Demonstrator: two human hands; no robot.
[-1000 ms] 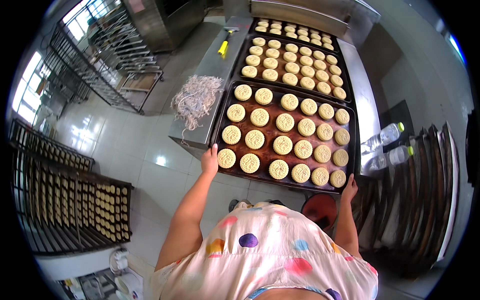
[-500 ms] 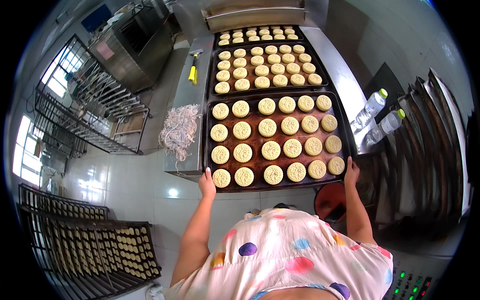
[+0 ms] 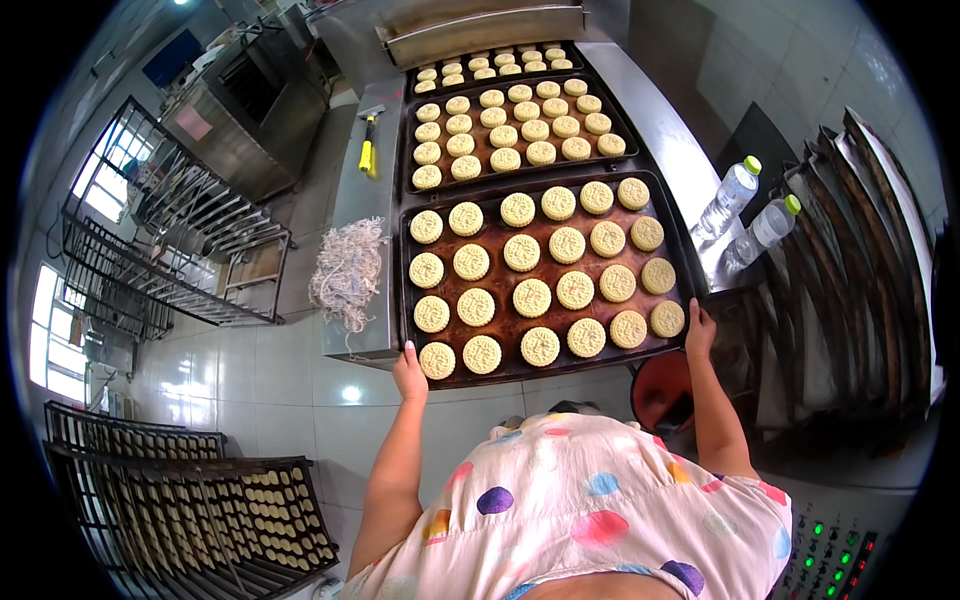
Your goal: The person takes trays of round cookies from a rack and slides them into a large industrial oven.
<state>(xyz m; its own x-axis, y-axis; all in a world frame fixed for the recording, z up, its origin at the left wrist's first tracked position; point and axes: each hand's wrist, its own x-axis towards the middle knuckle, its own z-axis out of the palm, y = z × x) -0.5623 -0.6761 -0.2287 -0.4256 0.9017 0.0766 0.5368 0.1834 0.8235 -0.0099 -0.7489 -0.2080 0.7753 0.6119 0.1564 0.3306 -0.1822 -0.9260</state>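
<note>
A dark baking tray (image 3: 497,238) lies in front of me, its near end jutting past the metal worktop. Rows of round, pale, pattern-stamped pastries (image 3: 540,346) cover it. At the tray's near left corner, my left hand (image 3: 409,374) grips the rim with the thumb on top. My right hand (image 3: 701,330) holds the near right corner the same way; its fingers under the rim are partly hidden. Beyond this tray, a second tray (image 3: 480,178) of the same pastries lies end to end with it, and a third tray (image 3: 440,86) sits at the opening of a metal machine.
On the worktop's left side lie a bundle of whitish strings (image 3: 347,270) and a yellow-handled scraper (image 3: 367,145). Two clear bottles (image 3: 728,198) with green caps stand at the right, near upright stacked trays (image 3: 850,270). A rack (image 3: 180,510) of filled trays stands at lower left.
The view has shifted slightly, so the worktop and trays appear a little further left and tilted. Both hands keep their hold on the near tray's corners.
</note>
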